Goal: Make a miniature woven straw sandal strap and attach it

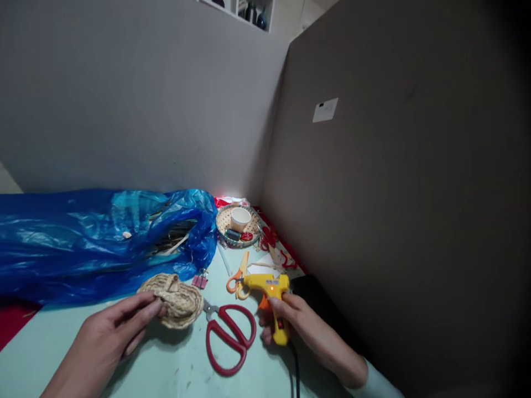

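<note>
At the lower left, my left hand point(110, 334) pinches the edge of a small oval piece of woven straw point(180, 303), held just above the table. My right hand point(296, 320) is wrapped round the handle of a yellow glue gun point(265, 283), whose nozzle points left and whose small light glows orange. A black cord runs down from the gun's handle. Between my hands, large scissors with red handles point(226, 338) lie on the table, their blades partly hidden by the straw piece.
A blue plastic bag point(83, 243) with dry strands inside covers the back left. Behind the glue gun lie orange-handled scissors point(237, 279) and a pink binder clip point(199, 281). A woven tray point(223, 221) holds a paper cup point(240, 218). Grey partitions point(373, 166) stand behind and right.
</note>
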Available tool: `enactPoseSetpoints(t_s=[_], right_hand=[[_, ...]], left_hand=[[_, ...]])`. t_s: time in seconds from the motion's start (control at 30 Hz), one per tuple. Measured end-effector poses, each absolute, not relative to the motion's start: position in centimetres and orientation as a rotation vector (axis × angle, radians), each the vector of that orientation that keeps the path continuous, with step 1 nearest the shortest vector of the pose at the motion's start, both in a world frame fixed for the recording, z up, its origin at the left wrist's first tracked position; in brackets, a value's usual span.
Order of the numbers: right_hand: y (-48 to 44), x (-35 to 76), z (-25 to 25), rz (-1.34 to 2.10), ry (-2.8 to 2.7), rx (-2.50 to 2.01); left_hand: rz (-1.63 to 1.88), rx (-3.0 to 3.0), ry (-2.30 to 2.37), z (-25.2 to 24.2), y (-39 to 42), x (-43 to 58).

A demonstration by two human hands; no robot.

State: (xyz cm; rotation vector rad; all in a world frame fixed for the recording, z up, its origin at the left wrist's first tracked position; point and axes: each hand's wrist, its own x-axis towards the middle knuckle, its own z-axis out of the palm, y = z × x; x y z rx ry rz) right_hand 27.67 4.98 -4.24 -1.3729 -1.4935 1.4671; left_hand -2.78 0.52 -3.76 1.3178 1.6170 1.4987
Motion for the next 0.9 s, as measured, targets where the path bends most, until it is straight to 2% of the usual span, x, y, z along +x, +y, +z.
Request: enactPoseSetpoints(t_s=[0.1,0.2,0.4,0.6,0.9], right_hand=[[4.5,29.5,-3.7,0.984,-1.85,-1.595],[5.0,30.0,-1.9,0.544,-2.142,-1.728],[13.9,25.4,4.6,0.116,-2.487,-1.558],[24.5,19.7,5.0,-0.143,-2.693,-1.562],[29.7,18.0,1.8,-0.157,-3.039,-1.449]], left_hand=[[1.527,0.827,1.468,-4.4,1.0,-3.0],[1.492,0.661,1.475,-5.0,1.5,-3.1],[1.432,0.627,1.526,-4.1,1.8,-2.9],[1.372,0.986,1.706,-2.4,2.3,-2.3],[1.208,1.277,1.731,-1.5,2.3,-1.8]])
